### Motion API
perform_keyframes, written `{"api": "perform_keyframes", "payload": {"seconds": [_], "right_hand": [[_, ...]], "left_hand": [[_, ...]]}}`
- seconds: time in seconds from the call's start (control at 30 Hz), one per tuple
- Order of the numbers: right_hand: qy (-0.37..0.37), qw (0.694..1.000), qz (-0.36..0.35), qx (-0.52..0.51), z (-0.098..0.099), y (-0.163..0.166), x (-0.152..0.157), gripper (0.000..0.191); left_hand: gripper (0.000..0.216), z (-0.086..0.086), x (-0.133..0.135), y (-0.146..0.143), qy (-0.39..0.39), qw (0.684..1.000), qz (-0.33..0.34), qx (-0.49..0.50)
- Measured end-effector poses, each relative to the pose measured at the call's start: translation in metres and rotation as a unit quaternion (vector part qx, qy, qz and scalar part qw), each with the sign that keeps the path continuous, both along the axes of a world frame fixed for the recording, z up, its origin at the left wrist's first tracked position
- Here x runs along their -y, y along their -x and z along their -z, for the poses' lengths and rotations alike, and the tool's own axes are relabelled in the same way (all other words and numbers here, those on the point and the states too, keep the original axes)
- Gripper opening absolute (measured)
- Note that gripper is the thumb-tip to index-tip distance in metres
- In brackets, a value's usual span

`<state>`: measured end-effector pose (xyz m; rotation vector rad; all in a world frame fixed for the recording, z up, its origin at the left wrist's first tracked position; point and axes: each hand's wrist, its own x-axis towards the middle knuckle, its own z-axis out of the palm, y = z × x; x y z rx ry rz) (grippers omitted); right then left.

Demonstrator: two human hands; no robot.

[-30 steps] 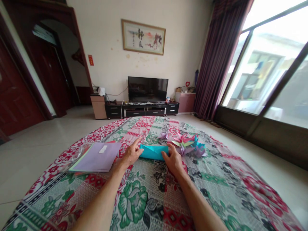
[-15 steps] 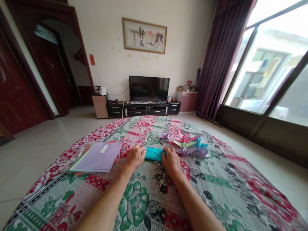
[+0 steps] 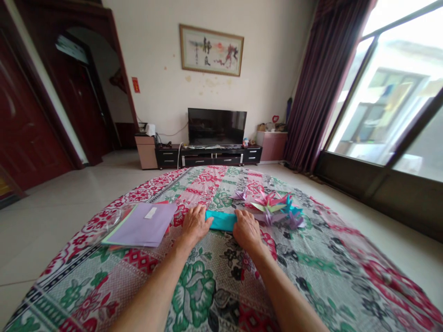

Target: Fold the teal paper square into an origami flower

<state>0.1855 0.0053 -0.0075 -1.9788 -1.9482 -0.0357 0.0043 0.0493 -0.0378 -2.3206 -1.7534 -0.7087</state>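
Note:
A folded strip of teal paper [image 3: 221, 220] lies on the flower-patterned cloth [image 3: 207, 286] in front of me. My left hand [image 3: 194, 225] presses down on its left end, fingers curled together over the edge. My right hand [image 3: 246, 229] presses on its right end in the same way. Both forearms reach in from the bottom of the view. Just right of the strip sits a cluster of folded paper shapes [image 3: 275, 207] in pink, green, purple and blue.
A plastic sleeve with a stack of coloured sheets, purple on top [image 3: 141, 224], lies to the left of my hands. Beyond the cloth are tiled floor [image 3: 51, 207], a TV on a low cabinet [image 3: 216, 128], a dark doorway and large windows with curtains.
My left fingers were stretched out along the paper; both hands have since slid over its ends and now press it flat. The view shifted slightly.

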Motion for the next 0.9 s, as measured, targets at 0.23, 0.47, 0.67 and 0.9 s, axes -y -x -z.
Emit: {"api": "perform_keyframes", "payload": {"seconds": [0.23,0.47,0.67,0.9], "right_hand": [[-0.018,1.0,0.015,-0.003,-0.002,0.004,-0.001,0.031],[-0.01,0.999,0.011,-0.044,0.0,-0.001,-0.007,0.031],[-0.07,0.987,-0.028,-0.14,0.006,-0.007,-0.016,0.026],[-0.122,0.952,-0.104,-0.261,0.009,-0.011,-0.018,0.024]], "left_hand": [[0.037,-0.004,-0.003,0.002,0.012,0.999,0.013,0.03],[0.031,-0.008,-0.005,0.003,0.037,0.999,0.006,0.036],[0.028,-0.008,-0.008,0.003,0.024,0.997,0.031,0.071],[0.019,-0.021,-0.006,0.006,0.11,0.931,0.077,0.338]]}}
